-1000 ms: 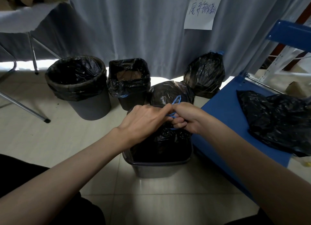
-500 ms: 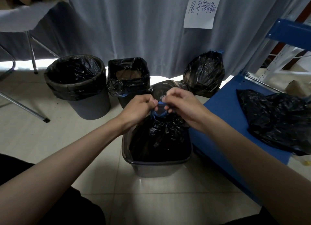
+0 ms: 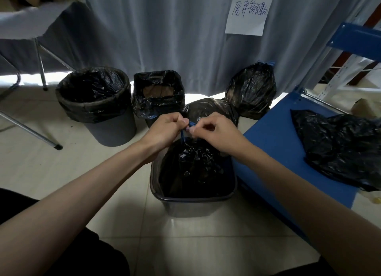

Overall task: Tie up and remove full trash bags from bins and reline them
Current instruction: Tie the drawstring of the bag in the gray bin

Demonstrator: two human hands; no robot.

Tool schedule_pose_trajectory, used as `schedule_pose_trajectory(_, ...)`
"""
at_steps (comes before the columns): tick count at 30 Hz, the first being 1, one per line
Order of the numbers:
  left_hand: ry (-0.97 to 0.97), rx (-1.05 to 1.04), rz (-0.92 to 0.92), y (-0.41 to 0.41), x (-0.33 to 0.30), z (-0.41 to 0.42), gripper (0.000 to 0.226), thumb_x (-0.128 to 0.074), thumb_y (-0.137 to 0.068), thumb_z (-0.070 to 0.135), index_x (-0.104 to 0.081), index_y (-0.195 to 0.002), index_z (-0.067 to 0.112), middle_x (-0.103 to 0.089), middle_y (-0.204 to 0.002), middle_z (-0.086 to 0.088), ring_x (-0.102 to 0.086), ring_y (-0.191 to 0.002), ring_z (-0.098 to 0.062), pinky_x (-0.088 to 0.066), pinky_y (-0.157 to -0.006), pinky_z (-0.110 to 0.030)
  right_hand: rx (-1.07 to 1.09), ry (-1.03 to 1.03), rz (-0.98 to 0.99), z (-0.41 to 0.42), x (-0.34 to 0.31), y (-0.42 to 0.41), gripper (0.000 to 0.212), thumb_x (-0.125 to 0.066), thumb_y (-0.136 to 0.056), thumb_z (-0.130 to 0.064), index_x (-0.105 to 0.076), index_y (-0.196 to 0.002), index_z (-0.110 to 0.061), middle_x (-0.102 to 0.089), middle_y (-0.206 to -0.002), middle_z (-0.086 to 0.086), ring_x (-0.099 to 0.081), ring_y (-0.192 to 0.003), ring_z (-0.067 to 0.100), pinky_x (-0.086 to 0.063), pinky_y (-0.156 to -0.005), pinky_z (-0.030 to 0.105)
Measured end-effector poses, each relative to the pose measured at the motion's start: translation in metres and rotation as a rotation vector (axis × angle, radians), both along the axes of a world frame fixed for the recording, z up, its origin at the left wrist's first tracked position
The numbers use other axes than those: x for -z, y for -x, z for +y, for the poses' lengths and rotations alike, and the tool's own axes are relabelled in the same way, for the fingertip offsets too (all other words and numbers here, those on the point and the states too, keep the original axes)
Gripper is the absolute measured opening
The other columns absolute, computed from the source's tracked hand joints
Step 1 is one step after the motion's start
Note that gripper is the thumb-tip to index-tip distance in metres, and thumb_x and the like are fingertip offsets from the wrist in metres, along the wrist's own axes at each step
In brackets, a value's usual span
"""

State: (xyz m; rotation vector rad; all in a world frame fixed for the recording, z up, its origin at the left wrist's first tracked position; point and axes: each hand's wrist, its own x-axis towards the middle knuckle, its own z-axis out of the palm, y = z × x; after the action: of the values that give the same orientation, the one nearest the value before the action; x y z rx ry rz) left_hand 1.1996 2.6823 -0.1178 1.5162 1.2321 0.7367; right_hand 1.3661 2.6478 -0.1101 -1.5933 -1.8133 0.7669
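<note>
A full black trash bag sits in a grey rectangular bin on the floor in front of me. Its mouth is gathered, and a blue drawstring rises from it. My left hand and my right hand both pinch the drawstring just above the bag, knuckles almost touching. Two tied black bags stand behind the bin: one directly behind my hands, another at the curtain. Loose black bags lie on a blue shelf at the right.
A round grey bin with a black liner stands at the back left. Beside it is a small square bin, also lined. Metal table legs cross the left floor. A grey curtain with a paper note closes the back.
Both hands have lifted from the bag's top, pulling the blue drawstring upward. The bag's neck is now drawn taller and tighter above the bin.
</note>
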Motion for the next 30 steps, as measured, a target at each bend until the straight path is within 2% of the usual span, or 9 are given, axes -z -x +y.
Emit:
schedule_pose_trajectory(2, -0.061, -0.029, 0.017, 0.002, 0.002, 0.002, 0.033, -0.052, -0.100, 0.025, -0.049, -0.069, 0.017, -0.039, -0.046, 0.014, -0.032, -0.040, -0.001, -0.024, -0.048, -0.027, 0.071, 0.028, 0.091, 0.004, -0.003, -0.004, 0.026, -0.066, -0.091, -0.030, -0.071, -0.069, -0.016, -0.054, -0.084, -0.005, -0.053, -0.094, 0.010, -0.040, -0.084, 0.024)
schedule_pose_trajectory(5, -0.156, -0.047, 0.083, 0.003, 0.004, 0.001, 0.039, -0.055, -0.098, 0.038, -0.055, -0.075, 0.006, -0.044, -0.048, 0.014, -0.038, -0.042, 0.000, -0.029, -0.052, -0.028, 0.162, 0.123, 0.367, 0.004, -0.009, -0.010, 0.032, -0.064, -0.092, -0.032, -0.060, -0.065, -0.015, -0.059, -0.076, -0.002, -0.056, -0.074, 0.011, -0.041, -0.074, 0.026)
schedule_pose_trajectory(7, -0.206, -0.068, 0.100, 0.004, 0.006, 0.001, 0.047, -0.053, -0.097, 0.048, -0.050, -0.066, 0.013, -0.040, -0.052, 0.012, -0.037, -0.049, -0.004, -0.033, -0.059, -0.029, 0.190, 0.193, 0.559, 0.004, -0.012, -0.013, 0.029, -0.064, -0.093, -0.028, -0.060, -0.070, -0.012, -0.060, -0.068, 0.003, -0.057, -0.065, 0.014, -0.046, -0.071, 0.029)
schedule_pose_trajectory(10, -0.221, -0.080, 0.120, 0.009, 0.010, 0.002, 0.055, -0.047, -0.097, 0.054, -0.036, -0.054, 0.023, -0.033, -0.051, 0.012, -0.032, -0.050, -0.006, -0.039, -0.071, -0.033, 0.227, 0.211, 0.813, 0.003, -0.013, -0.018, 0.021, -0.062, -0.094, -0.017, -0.063, -0.074, -0.011, -0.058, -0.064, 0.001, -0.058, -0.068, 0.012, -0.053, -0.084, 0.032)
schedule_pose_trajectory(14, -0.262, -0.058, 0.200, 0.018, 0.016, 0.002, 0.055, -0.057, -0.095, 0.047, -0.030, -0.057, 0.017, -0.027, -0.052, 0.005, -0.026, -0.048, -0.007, -0.033, -0.059, -0.029, 0.232, 0.259, 1.013, -0.002, -0.011, -0.030, 0.034, -0.056, -0.095, -0.009, -0.058, -0.062, -0.016, -0.045, -0.052, -0.002, -0.053, -0.058, 0.013, -0.053, -0.072, 0.028)
schedule_pose_trajectory(18, -0.280, -0.093, 0.390, 0.034, 0.027, 0.011, 0.056, -0.055, -0.097, 0.041, -0.038, -0.053, 0.012, -0.037, -0.049, -0.001, -0.036, -0.048, -0.014, -0.031, -0.056, -0.030, 0.339, 0.287, 0.742, -0.009, -0.002, -0.043, 0.037, -0.052, -0.090, -0.004, -0.042, -0.058, -0.019, -0.024, -0.047, -0.003, -0.023, -0.043, 0.012, -0.034, -0.050, 0.025)
schedule_pose_trajectory(21, -0.481, -0.100, 0.736, 0.047, 0.037, 0.013, 0.049, -0.046, -0.099, 0.048, -0.059, -0.064, 0.017, -0.056, -0.059, -0.001, -0.053, -0.063, -0.023, -0.036, -0.059, -0.032, 0.387, 0.256, 0.320, -0.016, 0.007, -0.052, 0.033, -0.055, -0.087, -0.011, -0.039, -0.059, -0.017, -0.026, -0.052, -0.003, -0.025, -0.048, 0.014, -0.030, -0.046, 0.025)
schedule_pose_trajectory(26, -0.537, 0.050, 0.817, 0.046, 0.036, 0.005, 0.045, -0.035, -0.100, 0.055, -0.046, -0.066, 0.028, -0.053, -0.065, 0.003, -0.058, -0.071, -0.027, -0.040, -0.061, -0.035, 0.206, 0.173, -0.171, -0.022, 0.012, -0.044, 0.050, -0.061, -0.088, -0.051, -0.047, -0.055, -0.018, -0.047, -0.052, -0.007, -0.048, -0.057, 0.012, -0.041, -0.060, 0.030)
schedule_pose_trajectory(30, -0.563, 0.131, 0.832, 0.033, 0.024, -0.004, 0.046, -0.027, -0.097, 0.064, -0.049, -0.080, 0.027, -0.056, -0.067, 0.002, -0.057, -0.073, -0.028, -0.039, -0.074, -0.038, 0.084, 0.062, -0.415, -0.025, 0.008, -0.032, 0.046, -0.060, -0.083, -0.065, -0.059, -0.065, -0.023, -0.062, -0.066, -0.007, -0.058, -0.071, 0.008, -0.042, -0.077, 0.034)
